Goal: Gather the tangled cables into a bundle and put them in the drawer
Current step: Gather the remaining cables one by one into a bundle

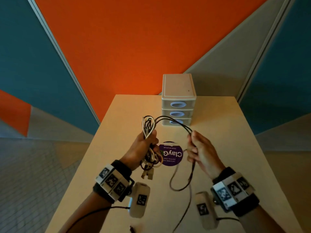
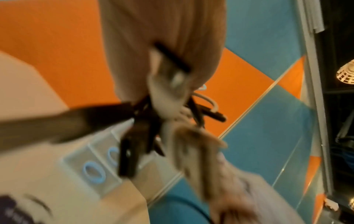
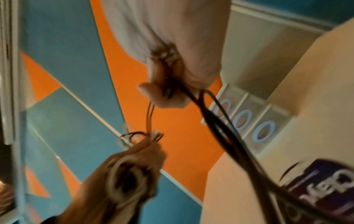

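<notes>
My left hand (image 1: 144, 145) grips a bundle of black and white cables (image 1: 149, 125) above the table, with loops sticking up out of the fist and coils and white plugs (image 1: 148, 175) hanging below it. Black cable strands (image 1: 175, 122) arch from the bundle to my right hand (image 1: 196, 148), which pinches them; their loose tail (image 1: 181, 182) hangs down to the table. The small white three-drawer unit (image 1: 178, 101) stands at the table's far edge, all drawers closed. In the right wrist view, the black strands (image 3: 216, 125) run past the drawer fronts (image 3: 243, 121). The left wrist view is blurred, showing cables (image 2: 145, 125) in the fist.
A round purple sticker (image 1: 171, 153) lies on the pale wooden table (image 1: 227, 132) between my hands. Orange and teal wall panels rise behind the table. Thin black wires from the wrist cameras trail over the near table edge (image 1: 94, 212).
</notes>
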